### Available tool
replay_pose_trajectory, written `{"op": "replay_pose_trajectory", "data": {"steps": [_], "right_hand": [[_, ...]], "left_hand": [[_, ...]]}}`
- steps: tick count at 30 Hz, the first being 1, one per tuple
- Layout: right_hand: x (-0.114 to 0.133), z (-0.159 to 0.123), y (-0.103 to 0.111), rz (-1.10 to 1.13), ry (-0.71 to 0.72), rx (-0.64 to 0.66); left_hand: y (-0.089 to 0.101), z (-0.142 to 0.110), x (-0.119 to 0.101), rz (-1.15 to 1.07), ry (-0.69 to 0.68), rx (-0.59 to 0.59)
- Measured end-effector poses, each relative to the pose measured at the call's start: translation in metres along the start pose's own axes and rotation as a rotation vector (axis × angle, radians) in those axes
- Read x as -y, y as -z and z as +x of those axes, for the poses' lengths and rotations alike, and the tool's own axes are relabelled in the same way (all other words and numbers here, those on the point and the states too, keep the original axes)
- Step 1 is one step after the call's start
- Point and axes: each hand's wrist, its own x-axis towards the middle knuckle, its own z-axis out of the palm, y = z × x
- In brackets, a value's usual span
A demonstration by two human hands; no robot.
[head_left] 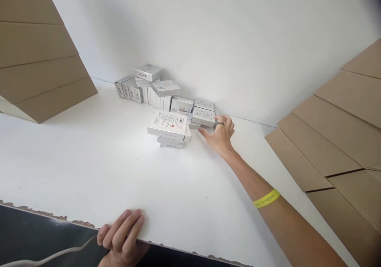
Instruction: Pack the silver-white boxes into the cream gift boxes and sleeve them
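Note:
Several small white boxes point(166, 100) lie heaped at the back of a white table point(89, 160), against the wall. My right hand point(219, 134) reaches far forward to the heap's right end, fingers and thumb closing around a flat white box point(203, 116); a dark ring is on one finger and a yellow band on the forearm. A short stack of larger white boxes point(169, 126) sits just left of that hand. My left hand point(120, 235) rests on the table's near edge, fingers curled over it.
Flattened brown cardboard is stacked at the left point(38, 56) and fanned out along the right point(336, 132). A white cable point(44, 255) runs below the table's worn front edge. The wall point(223, 33) stands directly behind the boxes.

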Motion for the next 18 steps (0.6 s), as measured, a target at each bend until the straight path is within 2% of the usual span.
{"op": "replay_pose_trajectory", "data": {"steps": [2,4,8,14,18], "right_hand": [[-0.004,0.021,-0.003,-0.079,0.005,-0.005],[-0.004,0.038,-0.008,-0.154,0.052,0.048],[0.005,0.057,-0.013,-0.279,0.117,0.152],[0.009,0.058,0.008,-0.383,0.152,0.288],[0.009,0.048,0.022,-0.337,0.146,0.440]], "left_hand": [[-0.001,0.003,0.000,0.002,-0.009,-0.002],[-0.001,0.007,0.001,-0.001,-0.043,-0.003],[-0.001,0.008,0.003,-0.006,-0.065,-0.004],[-0.004,-0.004,0.009,-0.004,-0.077,-0.048],[-0.005,-0.008,0.007,-0.003,-0.055,-0.073]]}}
